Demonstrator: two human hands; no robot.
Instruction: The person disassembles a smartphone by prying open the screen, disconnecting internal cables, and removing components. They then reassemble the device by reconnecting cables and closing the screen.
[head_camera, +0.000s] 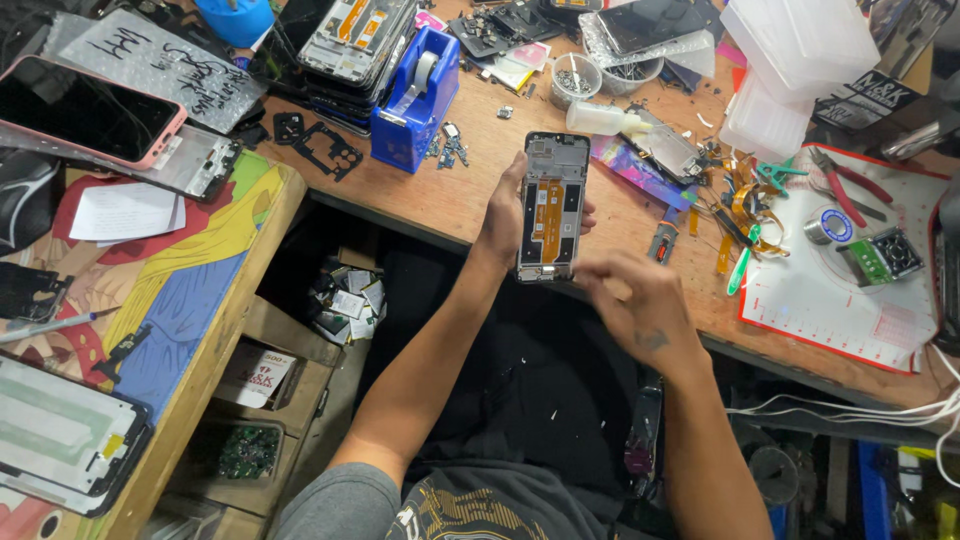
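The left hand (503, 215) grips an opened phone (552, 205); the right hand (630, 300) is blurred, its grip unclear. A cup (576, 80) holds screws.

Your opened phone (551, 205) shows matt dark plastic framing and an orange flex strip, over a scuffed wooden bench (460, 190), near the glossy blue plastic tape dispenser (415, 100).
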